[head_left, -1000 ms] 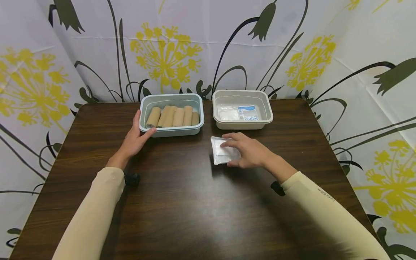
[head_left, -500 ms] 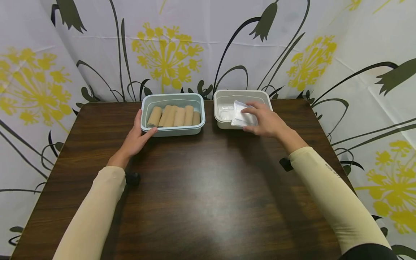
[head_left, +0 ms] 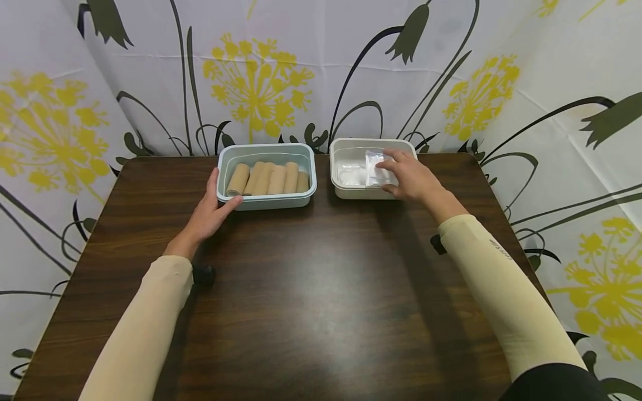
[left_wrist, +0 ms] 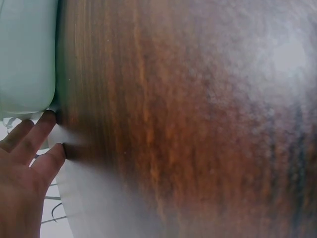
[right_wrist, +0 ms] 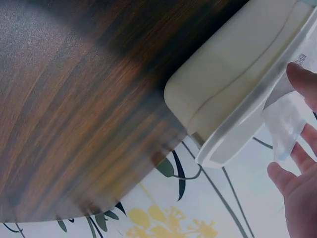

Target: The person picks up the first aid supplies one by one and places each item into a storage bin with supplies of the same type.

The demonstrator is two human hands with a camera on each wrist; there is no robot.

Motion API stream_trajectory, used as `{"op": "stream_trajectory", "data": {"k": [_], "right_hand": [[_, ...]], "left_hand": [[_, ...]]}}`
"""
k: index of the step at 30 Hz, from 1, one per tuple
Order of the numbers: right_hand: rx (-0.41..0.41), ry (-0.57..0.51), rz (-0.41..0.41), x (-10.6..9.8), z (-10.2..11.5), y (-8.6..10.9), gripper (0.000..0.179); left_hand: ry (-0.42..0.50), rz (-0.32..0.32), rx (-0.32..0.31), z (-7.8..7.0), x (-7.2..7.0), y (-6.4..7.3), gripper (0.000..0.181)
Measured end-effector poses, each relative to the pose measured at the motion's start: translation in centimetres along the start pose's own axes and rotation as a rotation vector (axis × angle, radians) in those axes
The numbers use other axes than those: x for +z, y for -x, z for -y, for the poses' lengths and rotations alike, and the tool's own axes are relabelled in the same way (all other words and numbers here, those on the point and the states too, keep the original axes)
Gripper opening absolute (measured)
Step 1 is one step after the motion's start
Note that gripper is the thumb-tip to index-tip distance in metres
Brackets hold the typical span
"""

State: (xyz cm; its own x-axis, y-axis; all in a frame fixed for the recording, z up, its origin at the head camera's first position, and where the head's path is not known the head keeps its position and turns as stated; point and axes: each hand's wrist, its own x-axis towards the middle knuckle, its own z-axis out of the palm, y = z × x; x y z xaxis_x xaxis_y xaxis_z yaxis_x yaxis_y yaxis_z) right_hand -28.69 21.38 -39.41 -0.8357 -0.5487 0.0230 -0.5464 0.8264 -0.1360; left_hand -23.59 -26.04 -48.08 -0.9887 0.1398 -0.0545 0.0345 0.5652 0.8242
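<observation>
My left hand (head_left: 204,214) touches the left end of a pale blue plastic bin (head_left: 266,205), thumb at its front and fingers along its side. Several brown cardboard tubes (head_left: 276,179) lie in that bin. In the left wrist view, nearly straight fingertips meet the bin's corner (left_wrist: 29,64). My right hand (head_left: 413,178) reaches over the beige bin (head_left: 353,192) and holds a flat white packet in clear wrapping (head_left: 376,169) inside it. The right wrist view shows the packet (right_wrist: 285,121) between thumb and fingers. Another clear-wrapped white packet (head_left: 351,175) lies at the bin's left; the hand hides the right part.
Both bins stand side by side at the back of a dark wooden table (head_left: 301,295), with a narrow gap between them. A white curtain with yellow and grey flower prints (head_left: 321,72) hangs behind and beside the table.
My right hand has carried the white packet from the table in front up and back into the beige bin, hiding the blue-printed packet there. My left hand has stayed on the blue bin.
</observation>
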Motion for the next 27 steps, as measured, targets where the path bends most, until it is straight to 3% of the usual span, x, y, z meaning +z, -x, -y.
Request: {"op": "stream_trajectory", "data": {"k": [9,27], "right_hand": [[-0.01,0.032,-0.014,0.3,0.2,0.3,0.044],[0.062,-0.09,-0.09,1.3,-0.5,2.1,0.038]], "left_hand": [[-0.016,-0.007,0.009,0.1,0.4,0.1,0.09],[0.039,-0.004,-0.01,1.0,0.1,0.1,0.093]]}}
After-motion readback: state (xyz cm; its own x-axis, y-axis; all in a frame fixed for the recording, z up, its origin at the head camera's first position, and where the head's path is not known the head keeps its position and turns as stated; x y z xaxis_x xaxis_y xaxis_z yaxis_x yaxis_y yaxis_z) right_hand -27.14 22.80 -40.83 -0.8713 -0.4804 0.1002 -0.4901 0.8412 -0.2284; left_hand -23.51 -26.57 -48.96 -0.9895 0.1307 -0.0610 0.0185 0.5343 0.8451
